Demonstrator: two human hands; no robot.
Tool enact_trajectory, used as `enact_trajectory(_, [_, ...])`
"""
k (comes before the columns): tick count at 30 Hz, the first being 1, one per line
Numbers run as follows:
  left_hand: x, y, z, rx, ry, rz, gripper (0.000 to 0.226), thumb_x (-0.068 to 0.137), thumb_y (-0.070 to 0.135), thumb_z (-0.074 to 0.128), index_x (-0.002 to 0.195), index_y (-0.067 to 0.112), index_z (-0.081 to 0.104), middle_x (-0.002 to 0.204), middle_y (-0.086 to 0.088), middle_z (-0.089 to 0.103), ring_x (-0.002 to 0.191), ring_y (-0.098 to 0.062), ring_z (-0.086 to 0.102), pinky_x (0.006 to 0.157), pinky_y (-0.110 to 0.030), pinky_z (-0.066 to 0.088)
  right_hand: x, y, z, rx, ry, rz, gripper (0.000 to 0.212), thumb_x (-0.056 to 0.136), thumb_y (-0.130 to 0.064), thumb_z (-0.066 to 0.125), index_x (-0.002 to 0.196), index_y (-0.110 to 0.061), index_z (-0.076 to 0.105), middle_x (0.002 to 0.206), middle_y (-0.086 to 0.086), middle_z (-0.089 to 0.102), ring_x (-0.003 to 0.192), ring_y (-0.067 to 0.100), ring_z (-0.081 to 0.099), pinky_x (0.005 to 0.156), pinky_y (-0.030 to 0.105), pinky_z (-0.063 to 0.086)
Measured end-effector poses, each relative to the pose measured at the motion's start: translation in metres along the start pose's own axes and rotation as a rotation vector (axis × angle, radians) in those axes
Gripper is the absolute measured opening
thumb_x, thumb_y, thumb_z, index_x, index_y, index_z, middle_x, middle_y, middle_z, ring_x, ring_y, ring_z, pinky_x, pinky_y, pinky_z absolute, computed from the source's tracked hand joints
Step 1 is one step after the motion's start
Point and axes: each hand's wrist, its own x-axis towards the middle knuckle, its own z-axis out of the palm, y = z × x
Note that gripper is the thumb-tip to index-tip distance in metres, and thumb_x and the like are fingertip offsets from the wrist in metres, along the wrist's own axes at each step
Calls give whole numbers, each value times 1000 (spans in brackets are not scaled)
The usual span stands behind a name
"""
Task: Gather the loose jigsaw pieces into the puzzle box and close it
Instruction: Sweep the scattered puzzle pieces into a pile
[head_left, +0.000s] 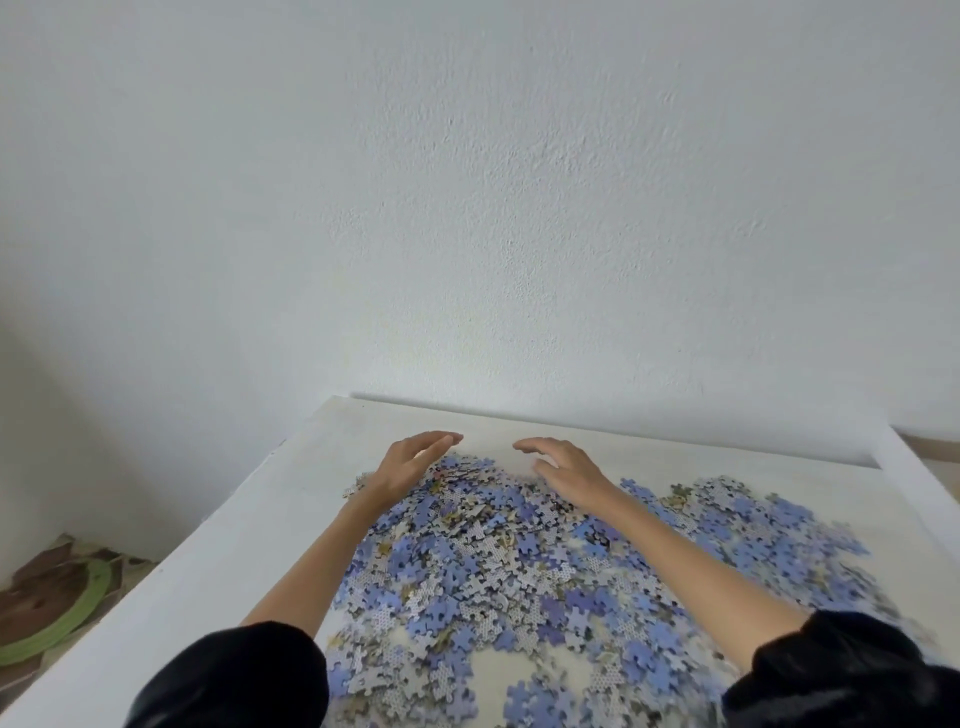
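A wide heap of loose jigsaw pieces (519, 561), blue and grey-white, covers the middle and right of the white table (249, 525). My left hand (410, 460) rests at the heap's far left edge, fingers straight and pointing right. My right hand (563, 467) lies at the far edge of the heap, fingers loosely bent and pointing left. The two hands cup the far side of the pile and hold nothing. Both forearms stretch over the pieces, with black sleeves at the elbows. No puzzle box is in view.
A white wall (467, 208) rises right behind the table's far edge. On the floor at the lower left lies a brown and green object (57, 608). Bare tabletop shows along the left side and the far strip.
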Motion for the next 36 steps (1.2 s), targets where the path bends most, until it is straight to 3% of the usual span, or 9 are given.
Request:
enact_trajectory(8, [-11, 30, 58, 96, -158, 151, 53, 80, 63, 41, 114, 29, 62, 115, 16, 59, 104, 9, 51, 87, -14, 39, -85, 39, -50, -24, 180, 145, 30, 93, -14, 48, 121, -19, 56, 128, -1, 54, 122, 16, 46, 101, 31, 33])
enact_trajectory(11, [-16, 39, 80, 175, -232, 199, 46, 87, 57, 42, 116, 26, 62, 119, 15, 58, 107, 3, 52, 92, -20, 40, -122, 42, -58, -23, 242, 178, 32, 93, -13, 48, 123, -20, 54, 129, -2, 53, 122, 16, 45, 102, 32, 33])
enact_trajectory(14, [-17, 48, 97, 263, -256, 281, 62, 85, 64, 34, 120, 21, 61, 126, 7, 55, 114, -6, 51, 97, -26, 38, -166, 49, -68, -79, 361, 217, 33, 91, -13, 51, 122, -23, 55, 130, -2, 53, 124, 17, 43, 106, 37, 31])
enact_trajectory(19, [-14, 44, 114, 284, -166, 283, 34, 96, 33, 45, 123, 19, 59, 132, -4, 54, 117, -18, 51, 99, -35, 41, -251, 77, -92, -244, 611, 348, 29, 88, -18, 57, 117, -22, 60, 119, 2, 61, 115, 23, 52, 98, 46, 40])
enact_trajectory(24, [-11, 32, 120, 319, -150, 304, 39, 93, 40, 43, 124, 22, 58, 133, -2, 53, 113, -19, 53, 95, -33, 42, -315, 91, -102, -379, 637, 464, 34, 89, -38, 48, 114, -21, 62, 116, 2, 63, 111, 25, 54, 94, 47, 40])
enact_trajectory(28, [-11, 32, 121, 313, -142, 317, 39, 92, 41, 43, 122, 22, 59, 132, -2, 53, 112, -19, 53, 91, -30, 42, -344, 106, -98, -259, 607, 549, 44, 91, -51, 35, 122, -27, 56, 129, 2, 55, 123, 23, 46, 104, 45, 34])
enact_trajectory(32, [-10, 32, 120, 330, -145, 322, 41, 91, 44, 42, 122, 23, 59, 132, -1, 53, 115, -19, 53, 91, -33, 42, -339, 103, -84, -259, 549, 623, 41, 96, -39, 33, 133, -26, 44, 146, 1, 33, 138, 20, 21, 114, 38, 13])
enact_trajectory(36, [-10, 32, 119, 338, -151, 327, 41, 93, 44, 43, 123, 22, 59, 132, -2, 53, 115, -21, 53, 93, -36, 43, -317, 87, -73, -254, 578, 610, 41, 98, -34, 30, 135, -23, 43, 144, 1, 37, 134, 20, 26, 109, 32, 16])
